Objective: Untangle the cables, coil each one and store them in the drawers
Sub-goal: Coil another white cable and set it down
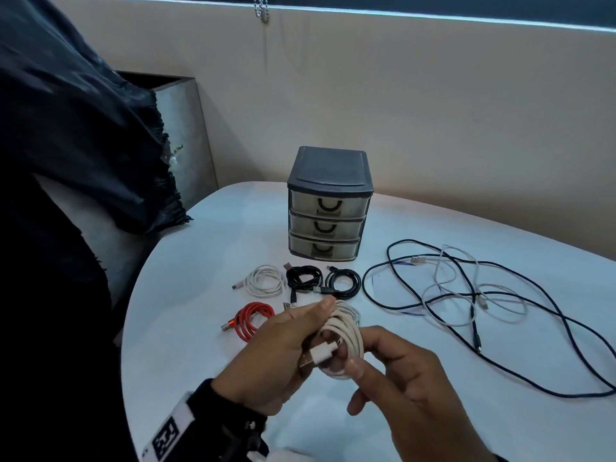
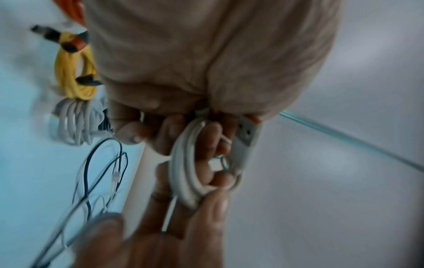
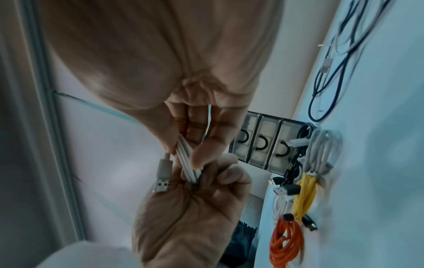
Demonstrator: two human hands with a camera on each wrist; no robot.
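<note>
Both hands hold one coiled white cable (image 1: pixel 345 338) above the table's front. My left hand (image 1: pixel 310 331) grips the coil's left side, with the cable's USB plug (image 1: pixel 321 355) sticking out by the palm. My right hand (image 1: pixel 363 355) pinches the coil's right side between thumb and fingers. The right wrist view shows the same white coil (image 3: pixel 187 163) and plug (image 3: pixel 164 174). A small three-drawer unit (image 1: pixel 328 208) stands behind, all drawers shut. A tangle of dark blue and white cables (image 1: pixel 466 301) lies loose to the right.
In front of the drawers lie a white coil (image 1: pixel 263 281), two black coils (image 1: pixel 305 278) and a red coil (image 1: pixel 253 320). A yellow coil (image 3: pixel 305 195) shows in the right wrist view. The rounded table edge (image 1: pixel 133 311) runs on the left; dark cloth hangs there.
</note>
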